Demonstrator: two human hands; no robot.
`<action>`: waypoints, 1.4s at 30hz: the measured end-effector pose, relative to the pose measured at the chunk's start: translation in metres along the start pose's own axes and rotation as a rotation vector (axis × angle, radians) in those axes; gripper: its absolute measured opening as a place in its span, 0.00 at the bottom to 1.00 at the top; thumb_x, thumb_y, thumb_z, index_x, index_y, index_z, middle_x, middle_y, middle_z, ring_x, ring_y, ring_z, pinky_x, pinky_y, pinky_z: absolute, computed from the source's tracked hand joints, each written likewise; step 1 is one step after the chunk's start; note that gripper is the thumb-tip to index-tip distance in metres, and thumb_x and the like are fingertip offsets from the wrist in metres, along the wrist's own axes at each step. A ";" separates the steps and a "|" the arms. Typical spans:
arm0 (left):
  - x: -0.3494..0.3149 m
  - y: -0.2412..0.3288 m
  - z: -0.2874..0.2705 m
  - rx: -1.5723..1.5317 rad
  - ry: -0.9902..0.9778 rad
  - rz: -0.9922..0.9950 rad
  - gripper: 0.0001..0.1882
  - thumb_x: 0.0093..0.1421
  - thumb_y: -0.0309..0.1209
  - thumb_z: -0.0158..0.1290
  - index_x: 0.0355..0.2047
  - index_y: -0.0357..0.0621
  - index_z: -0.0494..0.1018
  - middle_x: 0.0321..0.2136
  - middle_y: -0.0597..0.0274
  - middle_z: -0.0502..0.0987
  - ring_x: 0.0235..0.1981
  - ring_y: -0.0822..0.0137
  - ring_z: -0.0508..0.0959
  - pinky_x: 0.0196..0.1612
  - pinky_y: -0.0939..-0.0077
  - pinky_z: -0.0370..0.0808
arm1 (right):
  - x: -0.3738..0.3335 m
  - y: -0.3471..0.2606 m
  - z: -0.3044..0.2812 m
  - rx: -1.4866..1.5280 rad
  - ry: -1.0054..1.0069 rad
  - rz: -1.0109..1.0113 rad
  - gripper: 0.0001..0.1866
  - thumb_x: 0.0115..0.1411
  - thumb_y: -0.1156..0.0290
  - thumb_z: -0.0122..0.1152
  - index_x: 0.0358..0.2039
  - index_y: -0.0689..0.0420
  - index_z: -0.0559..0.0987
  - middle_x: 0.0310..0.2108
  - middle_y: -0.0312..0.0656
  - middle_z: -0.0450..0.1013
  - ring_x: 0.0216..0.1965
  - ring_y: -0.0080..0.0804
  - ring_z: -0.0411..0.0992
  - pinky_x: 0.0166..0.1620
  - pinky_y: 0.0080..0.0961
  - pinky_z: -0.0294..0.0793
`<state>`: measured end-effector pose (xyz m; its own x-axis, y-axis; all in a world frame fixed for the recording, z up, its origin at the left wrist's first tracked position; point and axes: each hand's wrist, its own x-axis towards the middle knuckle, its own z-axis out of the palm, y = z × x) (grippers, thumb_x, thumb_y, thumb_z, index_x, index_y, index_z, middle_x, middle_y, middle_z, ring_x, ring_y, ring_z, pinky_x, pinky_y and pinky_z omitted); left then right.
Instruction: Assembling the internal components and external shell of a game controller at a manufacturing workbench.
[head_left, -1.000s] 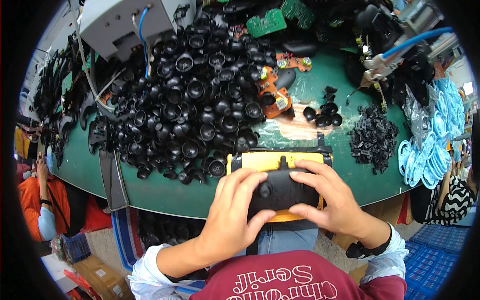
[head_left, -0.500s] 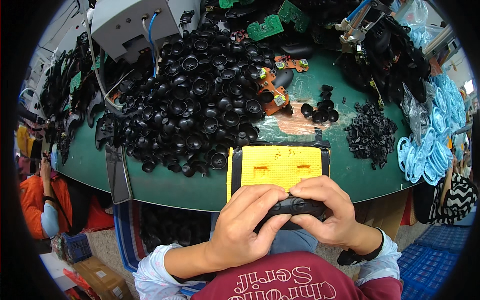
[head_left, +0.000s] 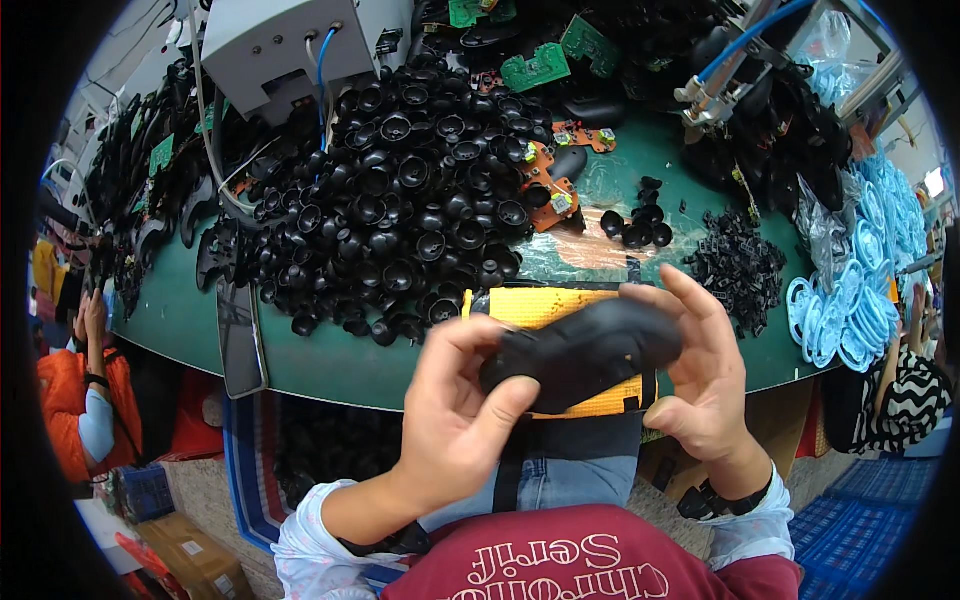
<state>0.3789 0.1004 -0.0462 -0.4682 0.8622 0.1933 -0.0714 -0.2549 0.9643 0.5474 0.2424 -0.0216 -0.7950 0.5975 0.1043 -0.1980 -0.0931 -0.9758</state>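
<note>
A black game controller shell (head_left: 590, 358), slightly blurred, is held up above the yellow textured pad (head_left: 520, 305) at the table's front edge. My left hand (head_left: 462, 395) grips its left end, thumb on the near side and fingers behind. At the right end, my right hand (head_left: 705, 370) has thumb and fingers spread apart around the shell; whether a fingertip behind it touches cannot be made out. Black tape runs along the pad's sides, and the shell hides most of the pad.
A large heap of black thumbstick caps (head_left: 400, 200) covers the left middle. Orange circuit boards (head_left: 550, 195) lie beside it. Small black parts (head_left: 738, 265) and light-blue plastic rings (head_left: 850, 310) are at right. A phone (head_left: 240, 340) rests at the left edge; a grey machine box (head_left: 275, 55) stands behind.
The controller shell has been raised and turned so its broad face shows. My right hand has loosened and spread its fingers; my left hand keeps hold.
</note>
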 end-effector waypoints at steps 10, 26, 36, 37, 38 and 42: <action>0.014 0.011 -0.027 0.616 -0.267 0.196 0.22 0.45 0.31 0.70 0.41 0.47 0.77 0.42 0.62 0.78 0.50 0.58 0.76 0.62 0.53 0.59 | 0.015 -0.007 -0.004 -1.053 -0.372 -0.369 0.28 0.46 0.70 0.75 0.49 0.59 0.78 0.46 0.43 0.78 0.45 0.42 0.77 0.43 0.32 0.76; 0.042 0.017 -0.024 0.903 -0.288 0.557 0.21 0.43 0.27 0.70 0.38 0.48 0.77 0.47 0.61 0.81 0.48 0.61 0.81 0.62 0.48 0.56 | 0.031 -0.001 -0.034 -0.933 -0.210 -0.685 0.22 0.44 0.76 0.75 0.42 0.60 0.80 0.46 0.51 0.77 0.46 0.46 0.78 0.49 0.39 0.79; 0.024 0.001 0.006 1.018 -0.480 0.327 0.31 0.47 0.35 0.66 0.54 0.56 0.74 0.61 0.53 0.67 0.61 0.49 0.68 0.61 0.40 0.57 | 0.072 -0.056 -0.070 -1.014 0.433 -0.874 0.19 0.61 0.76 0.62 0.52 0.67 0.73 0.48 0.49 0.75 0.42 0.28 0.75 0.45 0.20 0.73; 0.025 -0.016 0.008 1.147 -0.509 0.371 0.33 0.47 0.31 0.64 0.57 0.60 0.72 0.63 0.52 0.64 0.61 0.47 0.66 0.61 0.41 0.58 | 0.105 -0.078 -0.068 -0.849 0.521 -0.863 0.15 0.64 0.79 0.55 0.52 0.67 0.72 0.49 0.49 0.74 0.44 0.28 0.74 0.44 0.21 0.73; 0.027 -0.024 0.011 1.272 -0.547 0.423 0.36 0.47 0.26 0.62 0.59 0.64 0.71 0.64 0.51 0.61 0.62 0.44 0.65 0.60 0.41 0.59 | 0.130 -0.099 -0.068 -0.892 0.533 -0.855 0.22 0.70 0.68 0.50 0.60 0.66 0.66 0.58 0.50 0.68 0.59 0.37 0.69 0.61 0.34 0.68; 0.028 -0.024 0.008 1.162 -0.514 0.333 0.34 0.48 0.23 0.57 0.57 0.67 0.73 0.63 0.51 0.64 0.61 0.44 0.66 0.58 0.38 0.61 | 0.183 -0.138 -0.070 -0.518 0.305 -0.685 0.25 0.69 0.61 0.51 0.59 0.65 0.66 0.46 0.47 0.69 0.49 0.39 0.71 0.50 0.35 0.72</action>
<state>0.3746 0.1338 -0.0623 0.0888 0.9646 0.2482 0.8978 -0.1854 0.3996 0.4695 0.4206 0.1186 -0.3971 0.5821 0.7096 -0.2303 0.6852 -0.6910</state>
